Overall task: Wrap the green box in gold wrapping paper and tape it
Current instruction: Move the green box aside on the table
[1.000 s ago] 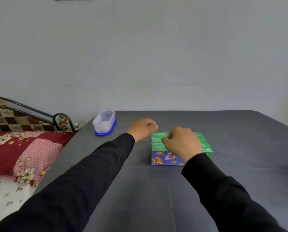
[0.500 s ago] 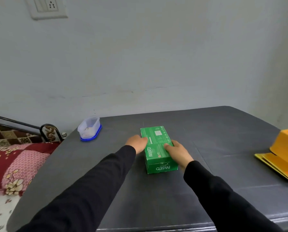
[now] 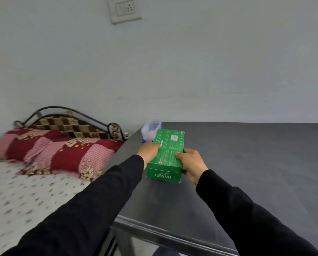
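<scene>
One green box (image 3: pixel 168 154) — two hands' grip.

A second ago the green box (image 3: pixel 168 154) lay crosswise with its purple flowered side facing the person; now it points lengthwise away, the PASEO end nearest. The left hand (image 3: pixel 148 150) and right hand (image 3: pixel 191 164) have moved from above it to grip its long sides.

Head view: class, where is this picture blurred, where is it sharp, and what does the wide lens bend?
Head view: the patchwork pillow and bedsheet at the left edge smear with motion blur; the green box, held by the left hand and right hand, stays sharp enough to read its print; the switch plate leans from lens distortion; lighting is soft, without glare.
</scene>
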`<state>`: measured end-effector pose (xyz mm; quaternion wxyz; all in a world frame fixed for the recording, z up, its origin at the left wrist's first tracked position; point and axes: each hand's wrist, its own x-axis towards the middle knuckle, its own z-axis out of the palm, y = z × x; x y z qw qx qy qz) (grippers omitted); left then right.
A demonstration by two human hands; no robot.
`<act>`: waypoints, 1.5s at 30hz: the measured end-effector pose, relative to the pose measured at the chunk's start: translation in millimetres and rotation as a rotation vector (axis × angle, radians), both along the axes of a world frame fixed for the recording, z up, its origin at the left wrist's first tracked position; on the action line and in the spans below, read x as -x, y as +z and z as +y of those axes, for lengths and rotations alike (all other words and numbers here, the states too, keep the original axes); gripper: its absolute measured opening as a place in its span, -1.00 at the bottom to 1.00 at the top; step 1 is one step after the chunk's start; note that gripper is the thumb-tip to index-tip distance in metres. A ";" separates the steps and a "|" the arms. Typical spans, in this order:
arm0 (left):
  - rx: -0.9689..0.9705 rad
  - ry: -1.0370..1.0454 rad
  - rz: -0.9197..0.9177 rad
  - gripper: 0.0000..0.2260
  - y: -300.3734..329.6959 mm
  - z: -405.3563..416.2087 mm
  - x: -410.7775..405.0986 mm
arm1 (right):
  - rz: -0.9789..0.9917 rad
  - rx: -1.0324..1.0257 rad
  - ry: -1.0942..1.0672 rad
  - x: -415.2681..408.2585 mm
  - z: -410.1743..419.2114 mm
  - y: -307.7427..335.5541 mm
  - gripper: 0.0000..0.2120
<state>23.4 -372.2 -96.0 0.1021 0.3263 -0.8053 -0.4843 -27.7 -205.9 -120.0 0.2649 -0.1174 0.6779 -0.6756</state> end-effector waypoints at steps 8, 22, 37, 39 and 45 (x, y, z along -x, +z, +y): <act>0.092 0.101 -0.081 -0.86 -14.0 -78.2 -90.0 | -0.007 -0.037 0.151 -62.6 -85.1 -18.6 -0.79; 0.629 -0.116 0.150 -0.67 18.3 22.5 -54.7 | 0.345 -0.220 -0.030 -33.2 26.4 29.0 -0.60; 0.388 -0.889 0.200 -0.67 -0.7 354.3 121.2 | 0.586 -0.857 -0.467 50.7 366.2 52.4 -0.45; 0.392 -0.963 0.171 -0.67 -8.5 395.5 136.7 | 0.643 -1.021 -0.464 57.3 402.5 46.5 -0.44; 0.499 -1.056 0.102 -0.64 -22.8 487.3 175.2 | 0.744 -1.440 -0.415 84.5 480.2 23.0 -0.37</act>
